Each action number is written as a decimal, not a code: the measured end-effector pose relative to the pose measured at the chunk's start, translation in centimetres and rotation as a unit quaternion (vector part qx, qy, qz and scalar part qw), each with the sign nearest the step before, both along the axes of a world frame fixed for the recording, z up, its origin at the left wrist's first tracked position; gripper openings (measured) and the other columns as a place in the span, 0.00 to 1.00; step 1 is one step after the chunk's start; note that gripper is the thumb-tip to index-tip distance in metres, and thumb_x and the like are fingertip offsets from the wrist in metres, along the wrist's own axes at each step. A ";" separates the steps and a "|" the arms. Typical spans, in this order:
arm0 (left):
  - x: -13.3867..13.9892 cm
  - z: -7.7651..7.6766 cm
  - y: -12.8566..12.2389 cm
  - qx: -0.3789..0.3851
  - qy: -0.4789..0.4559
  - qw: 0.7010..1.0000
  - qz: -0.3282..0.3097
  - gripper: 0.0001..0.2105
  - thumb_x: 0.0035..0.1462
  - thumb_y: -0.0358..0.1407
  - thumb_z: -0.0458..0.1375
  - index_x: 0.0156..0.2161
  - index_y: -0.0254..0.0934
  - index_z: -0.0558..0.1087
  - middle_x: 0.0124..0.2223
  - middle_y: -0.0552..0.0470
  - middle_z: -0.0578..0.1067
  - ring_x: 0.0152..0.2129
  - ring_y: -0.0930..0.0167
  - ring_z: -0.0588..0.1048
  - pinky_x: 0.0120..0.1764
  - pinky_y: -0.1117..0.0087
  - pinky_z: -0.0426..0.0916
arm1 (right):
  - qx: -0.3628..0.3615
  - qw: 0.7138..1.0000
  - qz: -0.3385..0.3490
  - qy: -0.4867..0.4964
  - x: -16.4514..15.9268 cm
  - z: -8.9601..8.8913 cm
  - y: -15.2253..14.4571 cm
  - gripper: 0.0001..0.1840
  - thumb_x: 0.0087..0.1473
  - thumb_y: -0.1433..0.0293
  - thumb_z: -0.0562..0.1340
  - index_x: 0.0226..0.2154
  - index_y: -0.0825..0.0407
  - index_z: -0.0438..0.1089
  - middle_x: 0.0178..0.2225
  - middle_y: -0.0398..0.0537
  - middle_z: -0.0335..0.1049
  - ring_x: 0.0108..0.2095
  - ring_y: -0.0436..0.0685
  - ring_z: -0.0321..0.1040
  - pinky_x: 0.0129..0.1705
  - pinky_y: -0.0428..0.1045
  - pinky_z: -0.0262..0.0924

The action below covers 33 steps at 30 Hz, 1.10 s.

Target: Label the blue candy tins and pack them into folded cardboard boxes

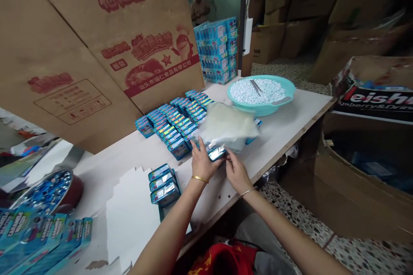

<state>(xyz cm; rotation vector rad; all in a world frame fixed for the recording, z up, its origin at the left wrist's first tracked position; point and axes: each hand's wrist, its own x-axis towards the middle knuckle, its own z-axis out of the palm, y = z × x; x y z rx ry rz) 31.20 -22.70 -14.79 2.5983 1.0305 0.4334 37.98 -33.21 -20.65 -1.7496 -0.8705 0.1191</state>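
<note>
My left hand [202, 161], with a gold bangle at its wrist, is closed on one side of a small blue tin [217, 153] with a shiny top. The fingertips of my right hand [238, 172] pinch the tin's other end. Just beyond both hands lies a pale, see-through plastic bag [229, 122], blurred, covering part of the table. Left of it stand rows of small blue boxes [179, 150] with coloured edges. Three similar blue tins [164, 189] sit side by side near my left forearm.
A teal basin [277, 105] of white tablets with metal tongs stands at the back right. A large carton [106, 47] rises at left. White cards [129, 219], a bowl of blue pieces [75, 189] and blue packs [41, 240] lie left. A person [199, 8] is far behind.
</note>
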 end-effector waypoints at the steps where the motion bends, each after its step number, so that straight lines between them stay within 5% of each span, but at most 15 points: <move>1: -0.2 0.0 -0.1 0.003 -0.003 1.000 -0.009 0.54 0.43 0.49 0.64 0.66 0.30 0.37 0.66 0.25 0.40 0.63 0.48 0.47 0.57 0.51 0.54 | -0.007 1.000 0.006 -0.003 0.0 0.0 0.0 0.27 0.58 0.69 0.46 0.59 0.54 0.54 0.45 0.57 0.69 0.45 0.59 0.67 0.47 0.57 0.64; 8: -1.2 0.1 0.1 0.050 -0.022 0.997 -0.047 0.48 0.43 0.45 0.63 0.65 0.32 0.45 0.59 0.35 0.57 0.56 0.52 0.60 0.56 0.52 0.57 | -0.017 1.000 0.022 -0.013 0.1 -0.2 0.2 0.32 0.55 0.73 0.47 0.63 0.56 0.48 0.51 0.59 0.67 0.48 0.59 0.66 0.50 0.58 0.63; 15: -0.6 0.6 1.3 0.043 0.023 0.995 -0.083 0.52 0.37 0.48 0.65 0.65 0.33 0.46 0.58 0.35 0.55 0.55 0.51 0.59 0.54 0.50 0.57 | 0.001 1.000 0.025 0.001 0.7 0.0 -0.4 0.27 0.57 0.71 0.49 0.59 0.55 0.57 0.51 0.58 0.66 0.52 0.60 0.63 0.53 0.59 0.60; 19: -3.4 1.4 0.9 0.022 0.036 0.988 -0.149 0.52 0.38 0.47 0.65 0.66 0.37 0.44 0.58 0.38 0.56 0.56 0.53 0.58 0.56 0.51 0.57 | 0.038 0.999 0.020 0.026 0.8 -0.1 -1.4 0.23 0.62 0.64 0.47 0.55 0.52 0.63 0.52 0.56 0.65 0.55 0.59 0.60 0.58 0.59 0.55; 22: -6.2 1.9 -0.3 -0.005 0.042 0.981 -0.190 0.53 0.39 0.46 0.66 0.66 0.38 0.42 0.61 0.38 0.54 0.59 0.55 0.56 0.58 0.53 0.56 | 0.041 0.992 0.093 0.081 0.0 -0.7 -1.8 0.28 0.63 0.57 0.45 0.60 0.51 0.57 0.60 0.55 0.58 0.61 0.59 0.53 0.62 0.59 0.49; 27: -7.1 1.7 -2.4 -0.021 0.074 0.984 -0.164 0.57 0.37 0.45 0.68 0.66 0.33 0.39 0.66 0.33 0.39 0.64 0.51 0.43 0.61 0.52 0.51 | 0.082 0.963 0.222 0.125 -2.5 -1.0 -1.1 0.41 0.60 0.46 0.35 0.66 0.53 0.39 0.67 0.54 0.38 0.66 0.58 0.37 0.65 0.58 0.41; 33: -5.9 1.7 -2.1 0.020 0.118 0.987 -0.104 0.55 0.36 0.43 0.66 0.66 0.36 0.40 0.63 0.35 0.51 0.60 0.49 0.52 0.58 0.48 0.51 | 0.064 0.973 0.191 0.114 -3.7 -0.7 -0.6 0.47 0.55 0.40 0.37 0.65 0.55 0.44 0.65 0.57 0.44 0.65 0.59 0.41 0.64 0.56 0.42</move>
